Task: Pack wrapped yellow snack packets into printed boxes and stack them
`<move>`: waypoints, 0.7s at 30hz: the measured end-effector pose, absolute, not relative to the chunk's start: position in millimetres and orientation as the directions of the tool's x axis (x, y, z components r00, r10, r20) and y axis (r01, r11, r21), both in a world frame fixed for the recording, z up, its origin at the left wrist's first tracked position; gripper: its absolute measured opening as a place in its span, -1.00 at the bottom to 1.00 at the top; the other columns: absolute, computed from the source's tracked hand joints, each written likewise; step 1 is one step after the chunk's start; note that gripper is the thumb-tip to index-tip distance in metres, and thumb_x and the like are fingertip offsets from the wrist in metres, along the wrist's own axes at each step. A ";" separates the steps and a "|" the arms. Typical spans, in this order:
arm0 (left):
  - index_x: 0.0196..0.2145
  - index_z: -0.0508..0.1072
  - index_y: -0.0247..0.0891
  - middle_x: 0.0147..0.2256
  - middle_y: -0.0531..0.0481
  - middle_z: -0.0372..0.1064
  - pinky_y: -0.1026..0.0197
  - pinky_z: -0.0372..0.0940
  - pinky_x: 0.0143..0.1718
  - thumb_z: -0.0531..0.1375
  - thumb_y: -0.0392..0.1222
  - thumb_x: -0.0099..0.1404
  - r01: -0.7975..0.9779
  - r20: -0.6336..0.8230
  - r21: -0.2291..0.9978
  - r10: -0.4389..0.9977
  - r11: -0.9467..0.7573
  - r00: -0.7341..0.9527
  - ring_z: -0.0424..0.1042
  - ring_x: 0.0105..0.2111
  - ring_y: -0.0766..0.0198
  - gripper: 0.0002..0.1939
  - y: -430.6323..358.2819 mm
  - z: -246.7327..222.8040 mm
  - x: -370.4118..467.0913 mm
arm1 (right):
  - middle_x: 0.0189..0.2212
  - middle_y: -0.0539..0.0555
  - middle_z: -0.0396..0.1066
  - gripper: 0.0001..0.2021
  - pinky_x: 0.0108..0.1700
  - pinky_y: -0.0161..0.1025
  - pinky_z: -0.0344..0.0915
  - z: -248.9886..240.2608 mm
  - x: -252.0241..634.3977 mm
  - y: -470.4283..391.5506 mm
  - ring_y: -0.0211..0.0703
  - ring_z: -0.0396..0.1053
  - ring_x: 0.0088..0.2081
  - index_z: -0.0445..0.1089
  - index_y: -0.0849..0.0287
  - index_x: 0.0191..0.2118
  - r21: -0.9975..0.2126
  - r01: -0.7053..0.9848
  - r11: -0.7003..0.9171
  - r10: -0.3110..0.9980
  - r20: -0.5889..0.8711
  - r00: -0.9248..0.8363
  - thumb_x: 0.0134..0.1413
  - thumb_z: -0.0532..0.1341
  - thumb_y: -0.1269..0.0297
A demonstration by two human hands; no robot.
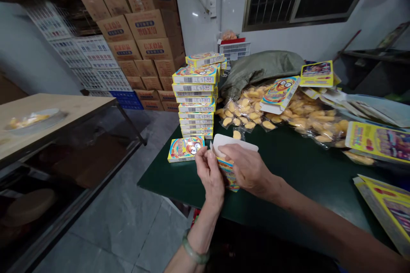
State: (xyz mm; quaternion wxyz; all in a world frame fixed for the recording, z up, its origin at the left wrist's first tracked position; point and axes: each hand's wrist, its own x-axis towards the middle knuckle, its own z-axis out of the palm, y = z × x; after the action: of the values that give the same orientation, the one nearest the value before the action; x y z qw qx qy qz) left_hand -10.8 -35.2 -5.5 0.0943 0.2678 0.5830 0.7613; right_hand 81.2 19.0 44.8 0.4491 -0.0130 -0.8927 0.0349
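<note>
A small yellow snack box (228, 175) is between my two hands over the dark green table, its white end flap (237, 141) raised. My left hand (210, 175) grips the box's left side, with thumb and fingers near the upper corner. My right hand (250, 170) is closed around the right side, its bent fingers at the open end; the fingertips are partly hidden. To the left lies a closed box (185, 148), printed with a cartoon face. Just behind stands a tall stack of similar boxes (196, 98).
Wrapped yellow snack pieces (253, 108) spill from a grey-green sack (265, 68) at the back. Flat box blanks (381, 140) and a partly opened box (389, 209) lie right. A wooden table (64, 102) stands left; cartons (150, 25) and crates (96, 59) are stacked behind.
</note>
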 end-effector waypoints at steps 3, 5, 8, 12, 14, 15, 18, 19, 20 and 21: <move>-0.12 0.23 -0.28 -0.37 0.02 0.28 0.26 0.26 -0.30 0.08 0.12 0.26 0.134 0.309 0.927 0.516 -0.349 -0.799 0.32 -0.39 0.33 -0.59 -30.4 -6.3 -1.1 | -0.31 0.16 0.44 -0.64 -0.24 -0.21 0.36 45.2 92.7 21.0 -0.13 0.42 -0.27 0.19 0.24 0.06 0.003 0.091 0.996 0.049 0.824 -0.565 0.18 -0.09 0.51; -0.17 0.21 -0.27 -0.39 0.04 0.23 0.27 0.25 -0.31 0.13 0.11 0.23 0.139 0.320 0.924 0.521 -0.356 -0.792 0.29 -0.39 0.34 -0.60 -28.6 -7.4 -0.7 | -0.34 0.14 0.43 -0.64 -0.25 -0.22 0.35 43.2 101.7 20.7 -0.14 0.41 -0.29 0.20 0.22 0.05 0.012 0.131 0.991 0.061 0.841 -0.538 0.15 -0.06 0.53; -0.25 0.22 -0.25 -0.39 0.05 0.20 0.29 0.23 -0.32 0.14 0.08 0.24 0.177 0.333 0.920 0.459 -0.351 -0.823 0.26 -0.39 0.36 -0.67 -28.0 -9.7 -6.3 | -0.25 0.16 0.39 -0.63 -0.17 -0.13 0.32 37.7 114.2 17.6 -0.08 0.37 -0.17 0.23 0.17 0.00 0.002 0.204 0.979 0.098 0.870 -0.483 0.07 0.01 0.57; -0.24 0.28 -0.25 -0.39 0.05 0.25 0.32 0.25 -0.32 0.10 0.02 0.28 0.245 0.381 0.903 0.394 -0.352 -0.836 0.29 -0.40 0.37 -0.73 -29.7 -12.5 -13.1 | -0.10 0.24 0.31 -0.65 -0.09 0.05 0.24 29.8 120.0 13.4 0.10 0.24 0.01 0.31 0.18 -0.07 -0.002 0.376 0.927 0.222 0.810 -0.543 0.02 0.03 0.57; -0.21 0.32 -0.25 -0.32 0.01 0.30 0.30 0.26 -0.26 0.11 -0.01 0.29 0.281 0.417 0.887 0.375 -0.366 -0.828 0.33 -0.34 0.36 -0.75 -30.9 -13.7 -14.1 | -0.06 0.26 0.28 -0.68 -0.07 0.11 0.21 27.9 117.5 12.5 0.19 0.16 0.08 0.36 0.20 -0.12 0.023 0.433 0.901 0.260 0.770 -0.583 0.03 0.04 0.56; -0.20 0.34 -0.25 -0.30 -0.01 0.32 0.29 0.27 -0.23 0.11 -0.02 0.29 0.293 0.430 0.881 0.368 -0.372 -0.824 0.35 -0.31 0.34 -0.75 -31.6 -14.4 -14.4 | -0.05 0.27 0.27 -0.71 -0.06 0.12 0.20 27.6 115.5 12.3 0.23 0.13 0.10 0.38 0.20 -0.17 0.038 0.460 0.887 0.277 0.753 -0.597 0.02 0.04 0.55; -0.23 0.39 -0.25 -0.29 -0.04 0.36 0.23 0.29 -0.18 0.09 0.00 0.29 0.353 0.484 0.860 0.376 -0.368 -0.790 0.37 -0.27 0.29 -0.74 -34.0 -16.8 -16.4 | -0.05 0.26 0.27 -0.75 -0.09 0.13 0.20 27.8 110.9 12.8 0.26 0.08 0.11 0.43 0.18 -0.32 0.070 0.516 0.854 0.318 0.715 -0.623 0.02 0.04 0.56; -0.25 0.40 -0.25 -0.29 -0.04 0.36 0.20 0.28 -0.16 0.07 0.00 0.30 0.383 0.512 0.848 0.382 -0.366 -0.769 0.37 -0.26 0.26 -0.73 -34.9 -17.5 -17.7 | -0.05 0.26 0.27 -0.75 -0.09 0.13 0.20 27.6 110.7 13.2 0.26 0.09 0.11 0.43 0.18 -0.34 0.061 0.514 0.856 0.325 0.709 -0.625 0.03 0.04 0.57; -0.26 0.41 -0.25 -0.29 -0.05 0.36 0.18 0.27 -0.14 0.06 0.00 0.31 0.414 0.541 0.833 0.384 -0.367 -0.748 0.37 -0.24 0.25 -0.72 -35.9 -18.0 -19.2 | -0.04 0.27 0.26 -0.74 -0.09 0.12 0.21 26.8 111.3 13.6 0.25 0.11 0.10 0.43 0.19 -0.33 0.032 0.487 0.873 0.322 0.712 -0.624 0.04 0.03 0.57; -0.28 0.42 -0.25 -0.30 -0.05 0.36 0.17 0.26 -0.13 0.04 0.00 0.31 0.441 0.566 0.818 0.382 -0.369 -0.731 0.36 -0.23 0.24 -0.72 -36.9 -18.2 -20.8 | -0.04 0.28 0.26 -0.73 -0.09 0.11 0.22 25.4 112.7 14.0 0.21 0.15 0.08 0.43 0.20 -0.29 -0.025 0.439 0.898 0.317 0.727 -0.609 0.05 0.01 0.57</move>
State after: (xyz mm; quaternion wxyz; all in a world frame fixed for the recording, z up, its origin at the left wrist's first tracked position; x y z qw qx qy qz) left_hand -20.8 -36.9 -18.2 -0.0198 0.3663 0.5611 0.7420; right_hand 112.7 14.0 25.4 0.3882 -0.2115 -0.8936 -0.0782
